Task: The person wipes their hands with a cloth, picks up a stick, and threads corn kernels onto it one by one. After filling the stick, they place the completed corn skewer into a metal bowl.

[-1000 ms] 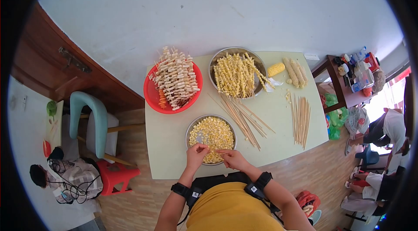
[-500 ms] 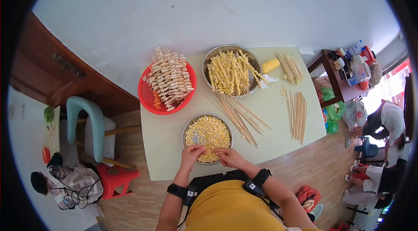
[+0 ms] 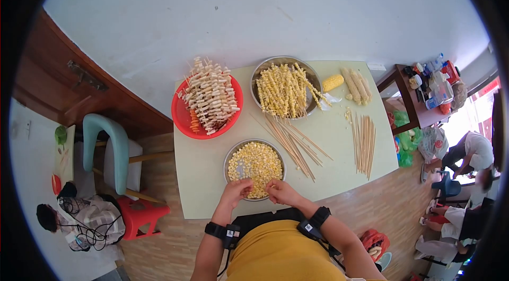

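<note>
A metal bowl [image 3: 226, 174] of loose corn kernels [image 3: 255, 160] stands at the table's near edge. Over its near side, my left hand [image 3: 237, 191] is closed with thumb and fingertips together. My right hand [image 3: 281, 192] pinches at the bowl's right side, a short gap from the left one. Whatever lies in either pinch is too small or hidden to make out. Beyond the bowl, thin wooden skewers [image 3: 292, 146] lie fanned out. Behind them, threaded corn skewers [image 3: 281, 89] fill a larger metal bowl [image 3: 256, 71].
A red basin [image 3: 182, 122] at the back left holds skewered white pieces [image 3: 209, 95]. At the right are a corn cob [image 3: 333, 82], stripped cobs [image 3: 356, 86] and more skewers [image 3: 363, 148]. A chair [image 3: 119, 148] and red stool [image 3: 140, 217] stand left; people sit far right.
My hands have drawn slightly apart over the bowl, the left fingers curling in more. The whole view has shifted a little.
</note>
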The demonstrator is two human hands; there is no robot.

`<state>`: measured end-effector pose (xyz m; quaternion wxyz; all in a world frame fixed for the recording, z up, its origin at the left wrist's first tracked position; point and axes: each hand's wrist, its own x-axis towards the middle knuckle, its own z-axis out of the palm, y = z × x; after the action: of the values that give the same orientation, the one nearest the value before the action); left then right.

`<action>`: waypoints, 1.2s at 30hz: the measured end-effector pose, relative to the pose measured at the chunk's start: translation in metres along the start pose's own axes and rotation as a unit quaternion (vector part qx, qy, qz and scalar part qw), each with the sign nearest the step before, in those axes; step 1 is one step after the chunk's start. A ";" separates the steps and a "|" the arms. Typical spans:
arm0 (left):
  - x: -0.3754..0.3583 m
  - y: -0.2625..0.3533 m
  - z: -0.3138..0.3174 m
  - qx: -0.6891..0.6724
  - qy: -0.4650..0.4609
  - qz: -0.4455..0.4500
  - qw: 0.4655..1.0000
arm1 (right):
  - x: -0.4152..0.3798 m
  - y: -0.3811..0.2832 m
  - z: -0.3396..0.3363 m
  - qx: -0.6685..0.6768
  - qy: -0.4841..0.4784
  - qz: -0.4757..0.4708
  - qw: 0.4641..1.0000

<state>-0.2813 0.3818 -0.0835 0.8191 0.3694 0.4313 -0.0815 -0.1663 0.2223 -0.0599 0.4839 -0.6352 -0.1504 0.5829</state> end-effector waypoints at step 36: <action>0.012 -0.015 0.000 0.226 0.056 0.229 0.945 | 0.005 -0.005 -0.007 -0.165 0.042 -0.017 0.985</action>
<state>-0.2806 0.3736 -0.1010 0.6849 0.6380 0.3502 0.0340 -0.1568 0.2255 -0.0603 0.3880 -0.7275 -0.2349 0.5148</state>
